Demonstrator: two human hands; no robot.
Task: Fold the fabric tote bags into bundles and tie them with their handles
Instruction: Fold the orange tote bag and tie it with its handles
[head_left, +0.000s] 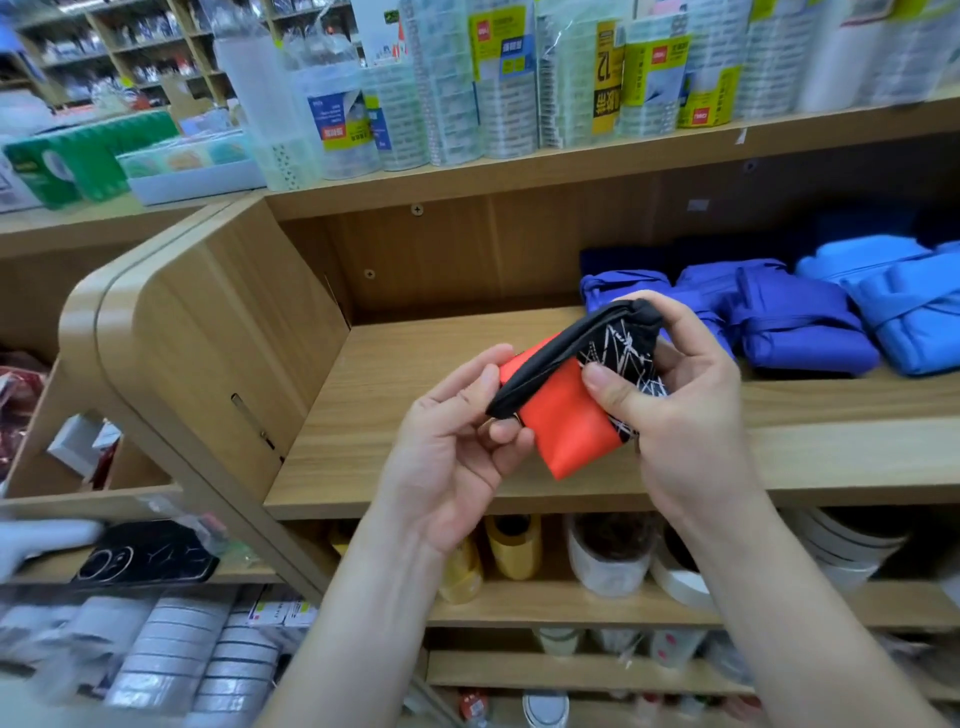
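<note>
Both forearms rise from the bottom edge and meet in front of the wooden shelf (395, 395). Between them, held in the air above the shelf's front edge, is the folded tote bag (563, 421) — a small orange bundle with a black, white-streaked panel on its right side. A black handle strap (566, 343) runs slantwise across the bundle's top. The left hand (452, 447) pinches the strap's lower end between thumb and curled fingers, at the bundle's left corner. The right hand (685, 410) grips the bundle, thumb pressed on the patterned panel and fingers curled round behind, where the strap's upper end bunches. Toward the shelf's back right corner lie tied blue bundles (800, 322), with lighter blue bundles (904, 312) at the right edge — all well apart from the hands. Wrapped tape rolls (498, 83) stand along the upper shelf (571, 166).
</note>
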